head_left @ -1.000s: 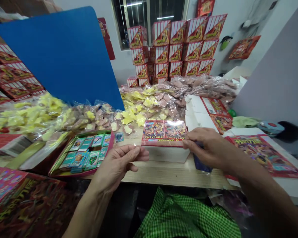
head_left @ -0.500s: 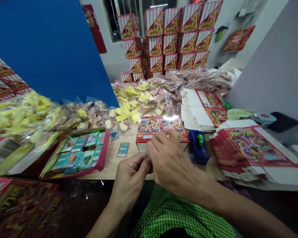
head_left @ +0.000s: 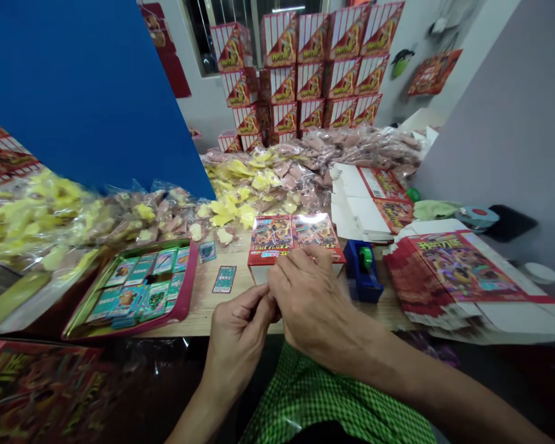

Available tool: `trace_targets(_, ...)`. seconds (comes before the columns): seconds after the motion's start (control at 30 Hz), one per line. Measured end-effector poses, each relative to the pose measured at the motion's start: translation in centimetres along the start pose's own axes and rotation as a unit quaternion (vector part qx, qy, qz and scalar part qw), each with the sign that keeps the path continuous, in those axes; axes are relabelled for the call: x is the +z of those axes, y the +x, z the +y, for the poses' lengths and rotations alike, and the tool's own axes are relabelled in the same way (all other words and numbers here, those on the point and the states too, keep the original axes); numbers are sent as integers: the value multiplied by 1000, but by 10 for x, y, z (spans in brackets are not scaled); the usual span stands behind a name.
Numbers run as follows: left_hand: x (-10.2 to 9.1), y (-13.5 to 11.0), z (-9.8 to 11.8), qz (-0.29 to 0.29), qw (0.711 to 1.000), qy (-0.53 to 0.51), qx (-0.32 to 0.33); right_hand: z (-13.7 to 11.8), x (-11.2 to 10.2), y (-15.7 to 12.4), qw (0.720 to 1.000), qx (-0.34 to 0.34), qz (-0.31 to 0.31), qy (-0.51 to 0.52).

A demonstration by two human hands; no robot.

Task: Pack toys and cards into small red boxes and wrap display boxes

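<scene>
My left hand [head_left: 240, 330] is closed in a pinch, its thumb and forefinger meeting the fingertips of my right hand [head_left: 305, 299]. The right fingers are curled over, and whatever lies between the two hands is hidden. Just beyond them, two red illustrated boxes stand side by side, a left box [head_left: 271, 233] and a right box [head_left: 315, 228]; the right hand overlaps their near side. A green card [head_left: 224, 279] and a smaller card [head_left: 208, 251] lie on the wooden table [head_left: 203, 311] to the left.
A tin tray [head_left: 192, 287] of cards sits at left. At right are a blue tape dispenser [head_left: 363, 277] and flattened cartons [head_left: 476, 265]. Bagged yellow and pink pieces [head_left: 268, 179] heap along the back, before stacked boxes [head_left: 282, 83]. A blue panel [head_left: 74, 92] rises at left.
The view has turned slightly, so the table and the things on it appear a little farther left. Both hands keep nearly the same closed pose against each other.
</scene>
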State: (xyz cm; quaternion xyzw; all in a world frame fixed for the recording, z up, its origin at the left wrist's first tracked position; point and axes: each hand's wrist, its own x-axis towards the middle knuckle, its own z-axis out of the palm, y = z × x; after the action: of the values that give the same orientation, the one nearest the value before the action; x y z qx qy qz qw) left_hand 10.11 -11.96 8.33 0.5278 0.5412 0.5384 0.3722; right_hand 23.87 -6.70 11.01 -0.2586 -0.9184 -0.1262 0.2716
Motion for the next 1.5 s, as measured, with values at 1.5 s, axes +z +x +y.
trace_targets(1.5, 0, -2, -7, -15, 997, -52, -48, -4, 10, -2, 999, -8, -52, 13)
